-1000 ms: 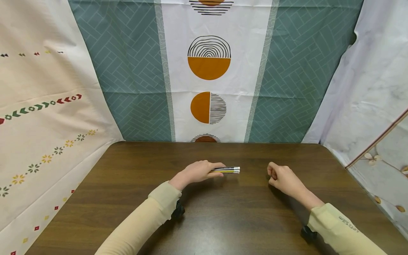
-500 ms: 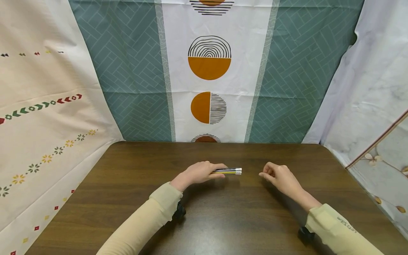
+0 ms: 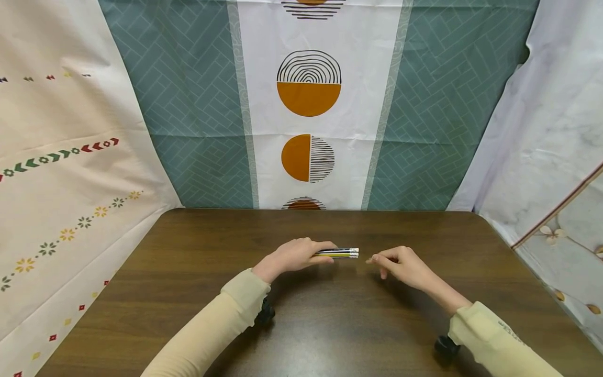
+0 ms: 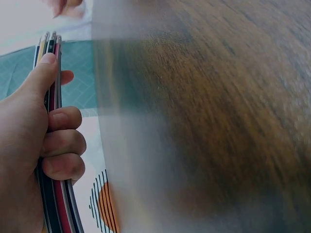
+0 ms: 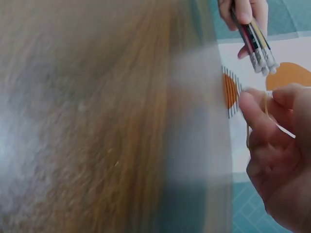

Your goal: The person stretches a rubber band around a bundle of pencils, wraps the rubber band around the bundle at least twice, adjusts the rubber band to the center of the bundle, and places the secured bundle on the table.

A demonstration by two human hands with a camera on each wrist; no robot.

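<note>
My left hand (image 3: 293, 254) grips a bundle of several pencils (image 3: 347, 253) above the table, their eraser ends pointing right. In the left wrist view the pencils (image 4: 54, 102) show black, red, yellow and silver stripes, with fingers wrapped round them and the thumb along the top. To the right of those ends is my right hand (image 3: 402, 268), its fingertips a short gap away from them. A thin tan rubber band (image 5: 266, 104) is looped about the fingers of the right hand, seen in the right wrist view; part of it is hidden behind them.
Beneath both hands lies a brown wood-grain table (image 3: 330, 324). A patterned green and white curtain (image 3: 202, 104) hangs behind its far edge, with pale cloths at left and right. A black wrist camera (image 3: 446, 346) sits under the right sleeve.
My right hand has moved left towards the pencil ends, and its fingers have gone from curled in to reaching out. The left hand with the pencils has shifted only slightly right.
</note>
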